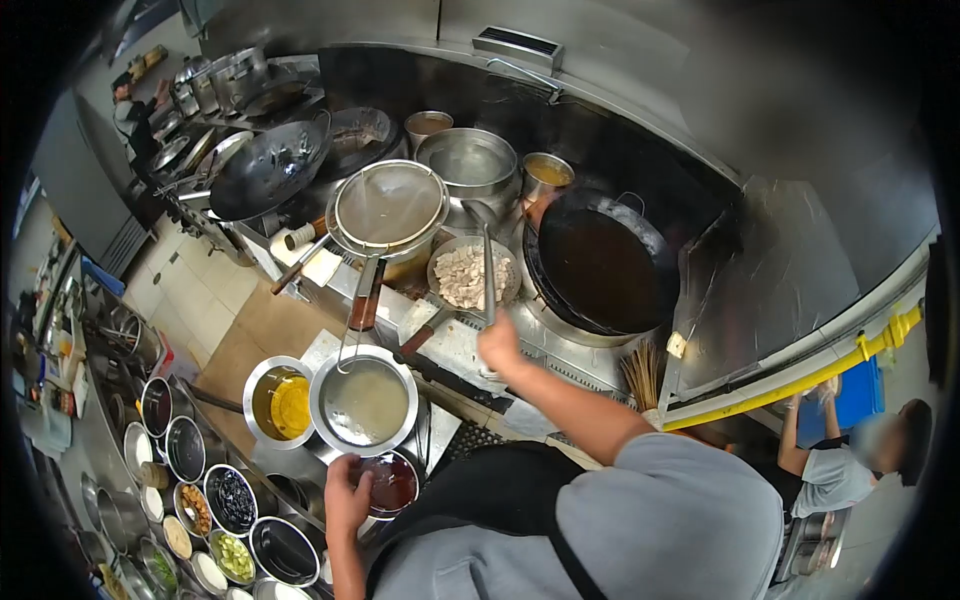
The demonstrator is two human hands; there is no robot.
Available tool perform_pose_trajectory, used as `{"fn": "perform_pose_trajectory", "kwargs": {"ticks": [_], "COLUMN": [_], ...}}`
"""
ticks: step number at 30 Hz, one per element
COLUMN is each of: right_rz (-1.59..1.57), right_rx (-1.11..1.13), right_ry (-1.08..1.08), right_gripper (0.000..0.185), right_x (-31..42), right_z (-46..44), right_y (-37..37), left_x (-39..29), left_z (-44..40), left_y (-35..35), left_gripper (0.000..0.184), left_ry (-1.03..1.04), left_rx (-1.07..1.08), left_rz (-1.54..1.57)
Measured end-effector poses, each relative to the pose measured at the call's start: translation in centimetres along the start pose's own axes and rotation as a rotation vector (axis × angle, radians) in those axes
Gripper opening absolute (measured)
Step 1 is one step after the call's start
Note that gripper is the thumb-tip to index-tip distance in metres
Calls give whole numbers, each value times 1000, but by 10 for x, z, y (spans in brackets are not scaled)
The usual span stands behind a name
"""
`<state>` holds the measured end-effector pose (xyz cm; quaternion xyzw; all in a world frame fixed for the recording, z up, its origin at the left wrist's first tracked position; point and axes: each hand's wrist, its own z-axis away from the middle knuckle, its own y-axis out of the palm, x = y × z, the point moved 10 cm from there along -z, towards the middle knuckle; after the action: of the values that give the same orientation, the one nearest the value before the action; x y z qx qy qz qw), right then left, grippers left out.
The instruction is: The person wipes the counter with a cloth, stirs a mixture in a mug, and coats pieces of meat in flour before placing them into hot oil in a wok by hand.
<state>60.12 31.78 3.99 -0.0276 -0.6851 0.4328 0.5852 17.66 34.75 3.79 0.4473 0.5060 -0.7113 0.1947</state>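
Observation:
My right hand point(499, 345) is wrapped round the handle of a metal ladle point(488, 262), whose bowl points away toward the back of the stove. Beneath the ladle, a strainer holds pale chopped pieces point(462, 277). My left hand point(347, 496) is beside a bowl of dark red liquid point(390, 484), fingers apart, with nothing visible in them. Just beyond it stands a bowl of cloudy liquid point(365, 402), next to a bowl of yellow oil point(283, 402). A large wok of dark liquid point(608, 262) sits right of the ladle.
A round mesh strainer point(390, 204) rests over a pot, near a wide pot of water point(467, 160). An empty wok point(268, 170) is at the left. Ingredient bowls point(231, 498) crowd the lower left. Other people point(832, 470) stand at the right and far left.

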Motion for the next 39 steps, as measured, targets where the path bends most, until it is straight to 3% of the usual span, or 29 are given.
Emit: {"fn": "perform_pose_trajectory", "kwargs": {"ticks": [2,4,5,8,9,10,12,15,16,17,18,19,27,28,30,31,33,34,35,36,37,38,39], "right_rz": [-9,-55,-83,-259,-122,-114,-256,-433,-516,-360,-402,-311,132,298,457,407,364,401,424,447,497,547,568], "right_rx": [36,55,54,214,100,143,595,989,1099,1184,1357,1472,1560,1624,1639,1578,1493,1448,1423,1397,1332,1267,1251], "right_ry": [66,105,160,266,233,217,193,163,349,342,397,468,206,-259,-743,-440,-149,-88,-60,-31,-62,-93,-111], "right_gripper": [66,69,72,70,47,47,47,43,40,33,50,49,31,29,27,27,28,27,27,27,27,28,26], "right_x": [-23,-27,-34,-43,-47,-57,-86,-69,-64,-81,-107,-116,-229,-217,-191,-188,-188,-193,-192,-190,-174,-158,-152], "right_z": [5,6,9,12,11,12,23,99,137,157,176,200,200,199,229,221,228,222,230,238,251,265,280], "right_y": [42,73,82,112,112,121,185,141,110,104,113,94,93,99,93,89,85,91,92,93,86,81,84], "left_x": [-4,12,-21,-15,-20,-10,-23,-34,-32,-30,-23,-17,28,39,49,54,27,60,54,45,83,63,74], "left_z": [29,65,82,134,150,171,202,256,276,294,311,330,441,466,529,570,672,739,797,846,920,943,975], "left_y": [-2,0,-3,22,33,48,73,110,123,134,144,153,159,153,134,121,91,104,99,104,126,123,127], "left_gripper": [33,31,32,33,33,33,34,38,39,41,42,43,38,37,34,32,31,36,39,40,42,40,39], "left_ry": [-95,-233,-248,-341,-351,-445,-506,-549,-664,-730,-728,-730,-886,-916,-997,-1049,-1244,-1223,-1320,-1393,-1213,-1147,-1117], "left_rx": [-17,-117,-163,-226,-232,-268,-252,-291,-254,-253,-264,-267,-567,-724,-1046,-1214,-1666,-1973,-2086,-2247,-2560,-2762,-2762], "left_rz": [-13,55,-24,-14,-31,41,-35,-30,-23,52,-10,-73,-81,-30,42,69,60,112,4,177,94,304,552]}}
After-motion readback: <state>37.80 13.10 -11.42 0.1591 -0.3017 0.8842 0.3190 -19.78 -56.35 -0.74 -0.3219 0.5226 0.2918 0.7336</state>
